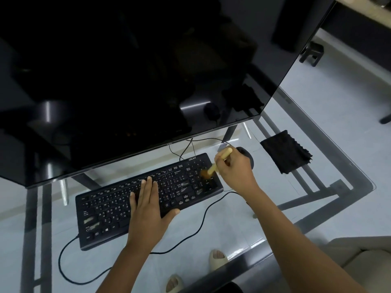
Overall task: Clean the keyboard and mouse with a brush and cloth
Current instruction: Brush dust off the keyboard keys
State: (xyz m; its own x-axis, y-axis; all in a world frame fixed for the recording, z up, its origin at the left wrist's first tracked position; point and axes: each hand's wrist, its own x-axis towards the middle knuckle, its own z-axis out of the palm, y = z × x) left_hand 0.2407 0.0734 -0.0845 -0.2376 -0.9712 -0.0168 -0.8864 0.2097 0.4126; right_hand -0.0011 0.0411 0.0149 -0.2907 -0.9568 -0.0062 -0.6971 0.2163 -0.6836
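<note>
The right hand (233, 170) clamps the brush (213, 168) on the keyboard (118, 208); the left hand (146, 199) lies flat, fingers straight. The mouse (245, 154) sits just beyond the knuckles — a wide sweep may knock it.

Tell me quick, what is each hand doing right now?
Left hand: open, fingers straight, pressing flat on the keyboard.
Right hand: closed around the brush, its bristles on the keyboard's right end.

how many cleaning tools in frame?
2. A wooden brush gripped in the right hand, bristles on the keyboard at its right end. A black cloth lies on the glass table, right of the mouse. None visibly hidden.
</note>
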